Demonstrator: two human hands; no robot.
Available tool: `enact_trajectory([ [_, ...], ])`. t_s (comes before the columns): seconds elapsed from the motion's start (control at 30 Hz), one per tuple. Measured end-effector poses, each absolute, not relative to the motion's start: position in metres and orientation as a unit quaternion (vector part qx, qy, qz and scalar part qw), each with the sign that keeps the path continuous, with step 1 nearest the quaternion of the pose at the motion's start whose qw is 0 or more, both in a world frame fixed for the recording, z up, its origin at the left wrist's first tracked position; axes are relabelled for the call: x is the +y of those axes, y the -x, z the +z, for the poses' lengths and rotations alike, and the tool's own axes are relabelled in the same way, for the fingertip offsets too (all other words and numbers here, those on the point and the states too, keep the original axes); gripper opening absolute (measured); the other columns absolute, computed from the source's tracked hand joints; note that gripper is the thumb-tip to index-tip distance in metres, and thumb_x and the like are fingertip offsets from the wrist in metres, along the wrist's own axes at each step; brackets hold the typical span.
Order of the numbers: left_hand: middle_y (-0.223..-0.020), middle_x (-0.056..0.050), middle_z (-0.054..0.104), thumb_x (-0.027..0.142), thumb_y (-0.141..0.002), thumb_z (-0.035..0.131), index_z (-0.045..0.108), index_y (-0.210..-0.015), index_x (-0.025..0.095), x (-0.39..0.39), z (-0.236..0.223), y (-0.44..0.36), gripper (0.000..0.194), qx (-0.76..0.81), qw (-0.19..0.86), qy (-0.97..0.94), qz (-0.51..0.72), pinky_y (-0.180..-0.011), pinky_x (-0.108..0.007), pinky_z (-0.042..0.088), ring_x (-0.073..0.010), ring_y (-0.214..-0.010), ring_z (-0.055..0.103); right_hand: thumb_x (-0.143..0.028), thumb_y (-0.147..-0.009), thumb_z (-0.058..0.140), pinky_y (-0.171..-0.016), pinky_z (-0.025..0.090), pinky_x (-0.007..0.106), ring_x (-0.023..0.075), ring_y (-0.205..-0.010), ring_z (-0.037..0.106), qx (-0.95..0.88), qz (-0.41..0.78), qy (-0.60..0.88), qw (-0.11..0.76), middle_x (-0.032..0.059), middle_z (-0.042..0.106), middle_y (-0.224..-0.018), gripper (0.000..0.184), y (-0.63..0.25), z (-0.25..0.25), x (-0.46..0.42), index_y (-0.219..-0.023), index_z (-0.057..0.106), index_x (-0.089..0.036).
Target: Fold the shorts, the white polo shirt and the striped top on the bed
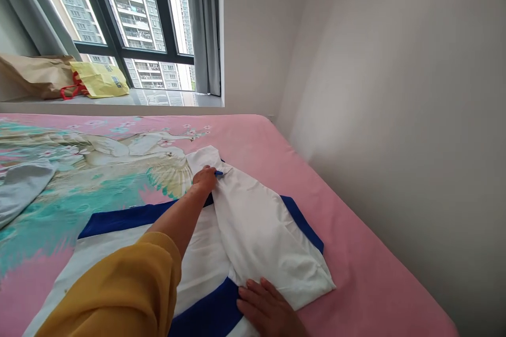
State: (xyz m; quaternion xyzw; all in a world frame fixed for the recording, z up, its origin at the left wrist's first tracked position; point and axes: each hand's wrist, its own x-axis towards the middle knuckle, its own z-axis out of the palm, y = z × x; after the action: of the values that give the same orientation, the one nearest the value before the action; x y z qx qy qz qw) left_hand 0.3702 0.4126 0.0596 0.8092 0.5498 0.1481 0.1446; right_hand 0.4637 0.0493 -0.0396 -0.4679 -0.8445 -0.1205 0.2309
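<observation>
A white shirt with dark blue bands (269,226) lies spread on the bed, with its right part folded over toward the middle. My left hand (205,178) reaches out to the far end of the shirt, its fingers closed on the fabric at the fold. A small blue bit of cloth shows by those fingertips. Near the shirt's front edge my right hand (272,308) rests flat, fingers stretched out over the white cloth and beside a blue band. My yellow sleeve (118,284) hides some of the shirt's left part.
Pink patterned bedding (245,134) covers the bed, and a light grey cloth (23,187) lies at its left. A brown paper bag (35,76) and a yellow bag (100,79) stand on the windowsill (169,98). A wall (395,116) rises at the right.
</observation>
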Motion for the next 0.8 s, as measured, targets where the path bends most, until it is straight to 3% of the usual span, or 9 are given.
enact_trajectory([
  [0.2, -0.087, -0.007, 0.07, 0.017, -0.085, 0.036, 0.059, -0.11, 0.018, 0.38, 0.112, -0.355, 0.035, 0.542, 0.178, -0.8, 0.183, -0.064, -0.029, 0.05, -0.0177, -0.071, 0.065, -0.034, -0.088, 0.046, -0.114, 0.023, 0.043, 0.0189, -0.138, 0.026, -0.819, 0.096, 0.531, 0.193, 0.002, 0.036, -0.146, 0.055, -0.457, -0.01, 0.032, -0.14, 0.035, -0.022],
  [0.43, -0.09, 0.001, 0.07, 0.023, -0.08, 0.048, 0.068, -0.093, 0.025, 0.274, 0.229, -0.316, 0.025, 0.409, 0.146, -0.867, 0.245, -0.072, -0.026, 0.048, -0.016, -0.081, 0.062, -0.03, -0.089, 0.043, -0.116, 0.016, 0.044, 0.018, -0.139, 0.021, -0.81, 0.126, 0.541, 0.188, 0.0016, 0.033, -0.148, 0.054, -0.45, -0.001, 0.022, -0.142, 0.033, -0.022],
  [0.63, -0.093, 0.001, 0.071, 0.026, -0.082, 0.049, 0.067, -0.099, 0.024, 0.162, 0.318, -0.268, 0.025, 0.247, 0.113, -0.921, 0.279, -0.079, -0.028, 0.048, -0.0153, -0.083, 0.063, -0.042, -0.093, 0.038, -0.117, 0.013, 0.041, 0.0177, -0.14, 0.02, -0.81, 0.121, 0.544, 0.185, 0.0026, 0.031, -0.149, 0.054, -0.442, 0.01, 0.013, -0.142, 0.032, -0.021],
  [0.73, -0.101, -0.002, 0.07, 0.027, -0.082, 0.05, 0.067, -0.096, 0.023, 0.121, 0.335, -0.218, 0.022, 0.158, 0.135, -0.935, 0.288, -0.086, -0.029, 0.048, -0.0174, -0.093, 0.063, -0.045, -0.092, 0.039, -0.117, 0.011, 0.042, 0.019, -0.14, 0.019, -0.812, 0.114, 0.548, 0.167, 0.004, 0.028, -0.15, 0.058, -0.439, 0.011, 0.01, -0.144, 0.03, -0.02],
  [0.8, -0.103, -0.002, 0.069, 0.028, -0.082, 0.05, 0.068, -0.089, 0.025, 0.107, 0.324, -0.174, 0.019, 0.14, 0.194, -0.923, 0.3, -0.086, -0.028, 0.048, -0.0186, -0.097, 0.062, -0.047, -0.091, 0.041, -0.116, 0.013, 0.042, 0.0212, -0.139, 0.022, -0.808, 0.107, 0.557, 0.159, 0.0062, 0.031, -0.149, 0.061, -0.438, 0.012, 0.008, -0.143, 0.031, -0.019],
])
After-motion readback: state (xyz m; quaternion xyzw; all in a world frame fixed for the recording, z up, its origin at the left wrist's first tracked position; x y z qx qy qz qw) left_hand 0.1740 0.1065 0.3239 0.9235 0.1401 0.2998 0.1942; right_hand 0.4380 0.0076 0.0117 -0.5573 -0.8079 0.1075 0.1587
